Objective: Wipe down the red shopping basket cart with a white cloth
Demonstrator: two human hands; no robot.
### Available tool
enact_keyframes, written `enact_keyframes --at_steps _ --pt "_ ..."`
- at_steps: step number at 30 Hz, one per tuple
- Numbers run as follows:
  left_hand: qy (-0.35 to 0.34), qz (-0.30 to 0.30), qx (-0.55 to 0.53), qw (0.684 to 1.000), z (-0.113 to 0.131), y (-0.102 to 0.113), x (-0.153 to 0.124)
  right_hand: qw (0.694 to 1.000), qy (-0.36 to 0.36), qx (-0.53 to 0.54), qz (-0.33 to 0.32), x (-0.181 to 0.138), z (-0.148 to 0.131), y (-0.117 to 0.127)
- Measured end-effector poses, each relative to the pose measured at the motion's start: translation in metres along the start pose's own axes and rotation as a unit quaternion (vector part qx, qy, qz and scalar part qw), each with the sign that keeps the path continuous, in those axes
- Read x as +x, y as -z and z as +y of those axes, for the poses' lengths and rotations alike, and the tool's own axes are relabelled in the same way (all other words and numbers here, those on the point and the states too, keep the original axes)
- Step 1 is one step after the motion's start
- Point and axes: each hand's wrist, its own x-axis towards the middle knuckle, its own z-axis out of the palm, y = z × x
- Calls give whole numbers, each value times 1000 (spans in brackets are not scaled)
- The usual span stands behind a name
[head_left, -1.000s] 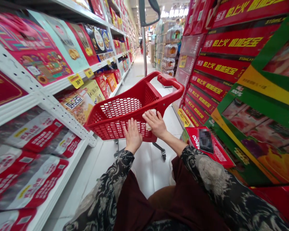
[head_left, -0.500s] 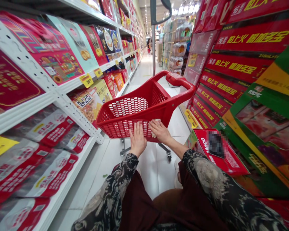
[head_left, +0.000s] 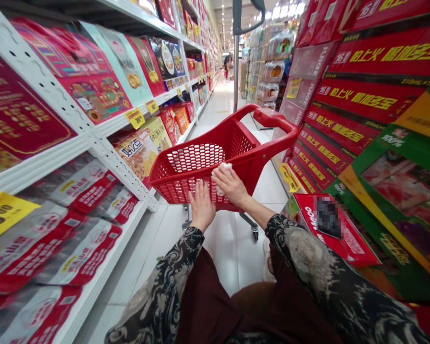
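A red plastic shopping cart [head_left: 247,165] with perforated basket walls stands on casters in front of me, its handle toward the upper right. My right hand [head_left: 230,185] presses a crumpled whitish cloth [head_left: 219,176] against the near side wall, close to the upper rim. Most of the cloth is hidden under the palm and fingers. Just left of it, my left hand [head_left: 202,204] lies with fingers outstretched against the same perforated wall, with nothing in it.
On the left, white shelving [head_left: 103,165] holds boxed snacks [head_left: 134,153] and shrink-wrapped bottle packs [head_left: 77,248]. Red drink cartons [head_left: 361,102] and green boxes [head_left: 387,191] are stacked at right. A blurred dark object [head_left: 328,216] rests on a red box [head_left: 358,246]. Behind the cart rises a metal pole [head_left: 236,71].
My right hand has slid the cloth up and to the left along the cart wall, toward the rim. My left hand stays on the wall, slightly lower left relative to the cart.
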Motion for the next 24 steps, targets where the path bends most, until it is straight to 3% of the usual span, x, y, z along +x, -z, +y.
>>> enact_keyframes --at_steps 4,7,13,17,24 --pt "-8 -6 4 1000 -8 0 -6 997 22 -3 -68 -36 -1 -23" --pt "-1 -8 8 1000 -13 1 -5 996 41 6 -85 -43 -1 -21" --pt "41 11 2 999 -23 7 6 999 40 19 20 14 -18 6" --pt "51 14 4 999 -28 12 9 999 31 18 12 40 -27 0" --pt "32 -24 9 999 -29 12 -3 994 53 13 -92 -14 -16 -38"
